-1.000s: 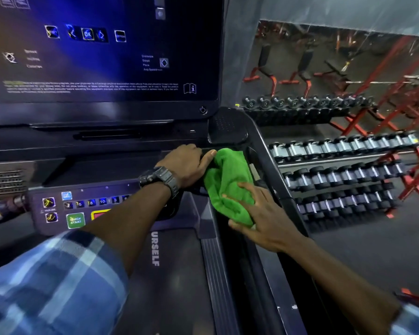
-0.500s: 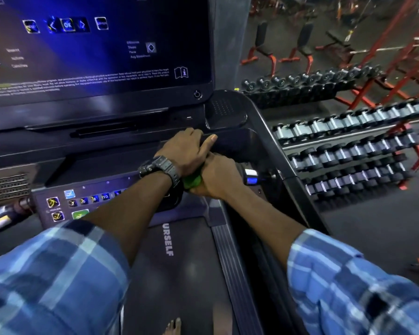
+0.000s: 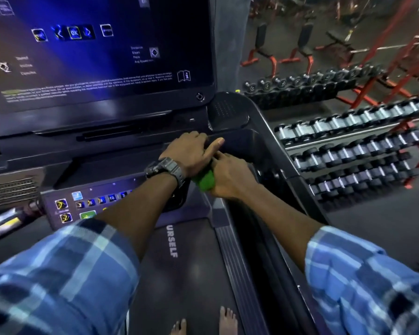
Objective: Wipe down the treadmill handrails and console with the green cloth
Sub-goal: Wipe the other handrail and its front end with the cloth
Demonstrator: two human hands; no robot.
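Observation:
The green cloth (image 3: 205, 182) is bunched up, and only a small patch of it shows between my two hands. My right hand (image 3: 231, 176) is closed over it and presses it against the black console ledge at the inner end of the right handrail (image 3: 279, 170). Touching it on the left, my left hand (image 3: 191, 153), with a black watch on the wrist, has its fingers curled over the same ledge and its thumb stretched out. Above them is the lit console screen (image 3: 94, 56). The button panel (image 3: 92, 201) lies under my left forearm.
Racks of dumbbells (image 3: 353, 153) and red benches (image 3: 300, 49) stand on the floor to the right of the treadmill. The dark belt (image 3: 179, 274) runs below, with bare toes (image 3: 225, 320) at the bottom edge. A silver bar (image 3: 5, 223) sticks out at the far left.
My right hand slid left off the handrail, gathering the spread cloth into a bunch against my left hand. My left hand stayed where it was. The view tilted down slightly.

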